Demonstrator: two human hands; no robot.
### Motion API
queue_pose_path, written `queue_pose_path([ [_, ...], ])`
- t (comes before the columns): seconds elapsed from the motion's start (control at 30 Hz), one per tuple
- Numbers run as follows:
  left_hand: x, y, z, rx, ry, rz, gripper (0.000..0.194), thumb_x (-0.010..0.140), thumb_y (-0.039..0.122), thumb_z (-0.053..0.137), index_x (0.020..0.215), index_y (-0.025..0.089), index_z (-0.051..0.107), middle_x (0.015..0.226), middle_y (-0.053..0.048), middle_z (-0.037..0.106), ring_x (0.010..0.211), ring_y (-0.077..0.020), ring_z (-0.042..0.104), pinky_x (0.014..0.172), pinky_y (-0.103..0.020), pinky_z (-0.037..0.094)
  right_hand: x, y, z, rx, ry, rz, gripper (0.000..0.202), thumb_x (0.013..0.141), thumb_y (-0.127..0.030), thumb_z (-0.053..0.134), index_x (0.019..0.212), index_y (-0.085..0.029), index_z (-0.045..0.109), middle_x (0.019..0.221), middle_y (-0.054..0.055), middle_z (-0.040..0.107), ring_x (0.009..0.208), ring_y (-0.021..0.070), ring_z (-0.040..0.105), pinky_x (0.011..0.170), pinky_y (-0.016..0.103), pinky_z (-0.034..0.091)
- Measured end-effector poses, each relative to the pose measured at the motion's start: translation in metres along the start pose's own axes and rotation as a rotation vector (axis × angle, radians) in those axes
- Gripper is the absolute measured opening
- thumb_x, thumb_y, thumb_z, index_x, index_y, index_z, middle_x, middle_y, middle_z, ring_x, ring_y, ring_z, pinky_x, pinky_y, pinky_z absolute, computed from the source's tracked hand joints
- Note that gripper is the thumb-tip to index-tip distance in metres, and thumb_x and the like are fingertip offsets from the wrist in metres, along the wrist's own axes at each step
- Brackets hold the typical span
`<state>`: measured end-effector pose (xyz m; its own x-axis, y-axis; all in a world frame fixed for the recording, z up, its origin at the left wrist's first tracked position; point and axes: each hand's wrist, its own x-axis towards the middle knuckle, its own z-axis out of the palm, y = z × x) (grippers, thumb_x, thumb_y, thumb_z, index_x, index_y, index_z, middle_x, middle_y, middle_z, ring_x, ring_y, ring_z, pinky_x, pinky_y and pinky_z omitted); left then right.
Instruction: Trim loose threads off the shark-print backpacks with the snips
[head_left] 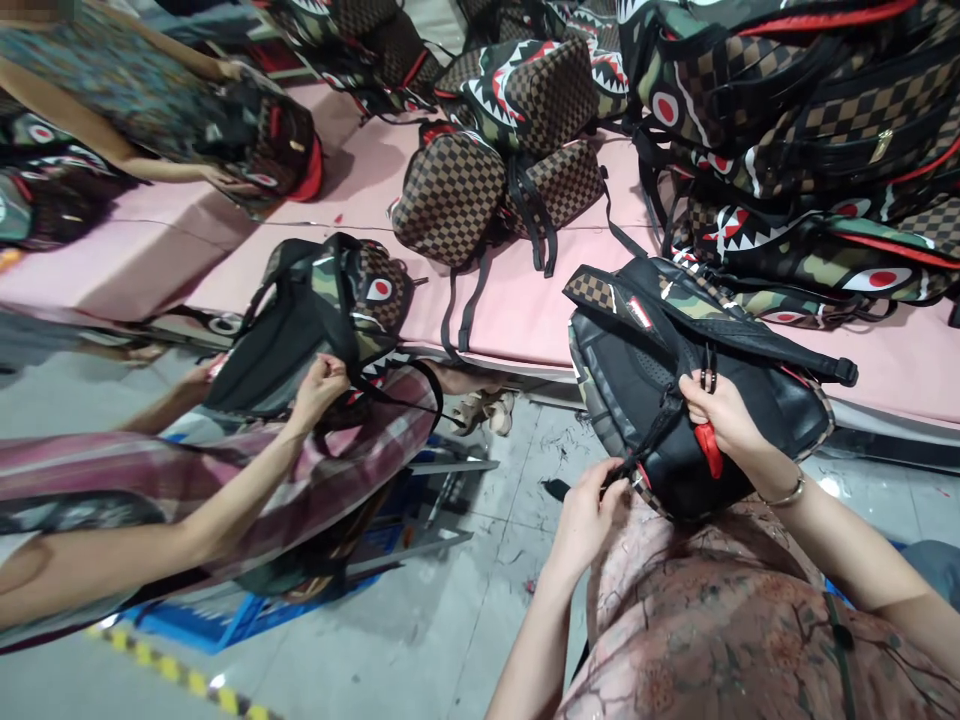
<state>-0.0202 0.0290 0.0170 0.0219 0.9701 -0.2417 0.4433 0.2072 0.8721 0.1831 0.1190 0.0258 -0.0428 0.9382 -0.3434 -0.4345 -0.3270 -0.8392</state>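
Note:
A backpack [697, 440] with a black back panel and brown checked and camouflage trim rests on my lap, leaning against the table edge. My left hand [589, 510] pinches a black strap [637, 455] at its lower left corner. Over the panel, my right hand [724, 410] is closed around a small red-handled tool [707, 452] that looks like thread snips; its dark tips point up between the fingers. The fingertips also touch the strap's upper part, though their exact grip is partly hidden. The padded shoulder straps [720, 320] lie across the top of the bag.
More backpacks [810, 150] are piled on the pink table [517, 300], at right and back. On my left, a co-worker's hand [319, 390] is at another backpack [277, 340]; a second person handles a bag [277, 150] across the table. A blue crate [217, 625] stands on the floor.

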Motion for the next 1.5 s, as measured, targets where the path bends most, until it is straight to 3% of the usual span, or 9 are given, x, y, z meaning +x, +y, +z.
queue_pose_path([
  [0.17, -0.005, -0.006, -0.03, -0.244, -0.193, -0.269, 0.032, 0.075, 0.039, 0.058, 0.096, 0.017, 0.066, 0.063, -0.003, 0.066, 0.04, -0.0113, 0.047, 0.045, -0.022, 0.038, 0.009, -0.011, -0.024, 0.146, -0.01, 0.005, 0.046, 0.063, -0.038, 0.076, 0.061, -0.019, 0.034, 0.049, -0.012, 0.021, 0.038, 0.0007, 0.017, 0.034, 0.014, 0.019],
  [0.27, -0.004, -0.009, -0.053, -0.344, -0.051, -0.283, 0.042, 0.073, 0.041, 0.06, 0.105, 0.015, 0.06, 0.056, -0.002, 0.063, 0.041, -0.011, 0.05, 0.044, -0.021, 0.039, 0.009, -0.011, -0.029, 0.114, -0.055, 0.052, 0.05, 0.065, -0.043, 0.073, 0.058, -0.02, 0.029, 0.049, -0.012, 0.019, 0.038, 0.0016, 0.016, 0.035, 0.014, 0.02],
  [0.4, 0.012, -0.021, -0.065, -0.224, 0.287, -0.182, 0.045, 0.072, 0.044, 0.059, 0.107, 0.015, 0.058, 0.079, -0.006, 0.067, 0.071, -0.0182, 0.063, 0.068, -0.029, 0.05, -0.003, -0.003, -0.026, -0.376, -0.113, -0.007, 0.04, 0.073, -0.047, 0.062, 0.057, -0.019, 0.039, 0.046, -0.009, 0.03, 0.038, 0.0046, 0.028, 0.037, 0.017, 0.025],
  [0.53, 0.032, -0.041, -0.056, 0.153, 0.507, 0.025, 0.045, 0.07, 0.041, 0.058, 0.109, 0.019, 0.058, 0.127, -0.012, 0.051, 0.122, -0.0272, 0.042, 0.105, -0.04, 0.028, -0.023, -0.006, -0.035, -1.009, -0.177, -0.258, 0.021, 0.079, -0.034, 0.057, 0.066, -0.018, 0.06, 0.07, 0.001, 0.063, 0.068, 0.0151, 0.058, 0.063, 0.026, 0.046],
  [0.77, 0.066, -0.064, -0.016, -0.269, 0.329, -0.259, 0.047, 0.07, 0.044, 0.063, 0.108, 0.018, 0.057, 0.122, -0.011, 0.056, 0.117, -0.0266, 0.048, 0.1, -0.04, 0.037, -0.042, -0.055, -0.112, -1.199, 0.408, -0.678, 0.027, 0.081, -0.029, 0.055, 0.105, -0.019, 0.063, 0.099, 0.009, 0.063, 0.093, 0.0203, 0.059, 0.08, 0.034, 0.048],
  [1.0, 0.089, -0.06, 0.041, -0.465, 0.13, -0.415, 0.042, 0.066, 0.039, 0.07, 0.099, 0.018, 0.056, 0.088, -0.007, 0.067, 0.081, -0.0218, 0.066, 0.072, -0.034, 0.053, -0.025, -0.067, -0.181, -0.723, 0.481, -0.419, 0.039, 0.056, -0.035, 0.075, 0.09, -0.017, 0.067, 0.09, 0.007, 0.067, 0.085, 0.0236, 0.06, 0.08, 0.039, 0.047],
  [1.2, 0.083, -0.063, 0.052, -0.439, 0.154, -0.402, 0.034, 0.067, 0.04, 0.067, 0.091, 0.016, 0.058, 0.078, -0.006, 0.067, 0.071, -0.0212, 0.066, 0.066, -0.034, 0.053, -0.014, -0.064, -0.168, -0.399, 0.447, -0.326, 0.036, 0.068, -0.05, 0.064, 0.077, -0.017, 0.053, 0.042, -0.01, 0.036, 0.034, 0.0057, 0.03, 0.033, 0.018, 0.024],
  [1.37, 0.071, -0.062, 0.051, -0.35, 0.316, -0.322, 0.041, 0.066, 0.041, 0.067, 0.098, 0.017, 0.058, 0.097, -0.007, 0.065, 0.097, -0.0235, 0.06, 0.085, -0.035, 0.046, -0.011, -0.065, -0.154, -0.177, 0.331, -0.234, 0.043, 0.067, -0.054, 0.066, 0.065, -0.021, 0.038, 0.042, -0.014, 0.02, 0.034, 0.0018, 0.013, 0.033, 0.016, 0.012],
  [1.5, 0.058, -0.048, 0.049, -0.202, 0.335, -0.152, 0.04, 0.072, 0.045, 0.058, 0.101, 0.018, 0.06, 0.104, -0.008, 0.063, 0.098, -0.0223, 0.057, 0.088, -0.034, 0.042, -0.009, -0.063, -0.145, -0.097, 0.227, -0.17, 0.042, 0.066, -0.054, 0.067, 0.075, -0.017, 0.049, 0.043, -0.013, 0.022, 0.036, 0.0016, 0.012, 0.033, 0.016, 0.012],
])
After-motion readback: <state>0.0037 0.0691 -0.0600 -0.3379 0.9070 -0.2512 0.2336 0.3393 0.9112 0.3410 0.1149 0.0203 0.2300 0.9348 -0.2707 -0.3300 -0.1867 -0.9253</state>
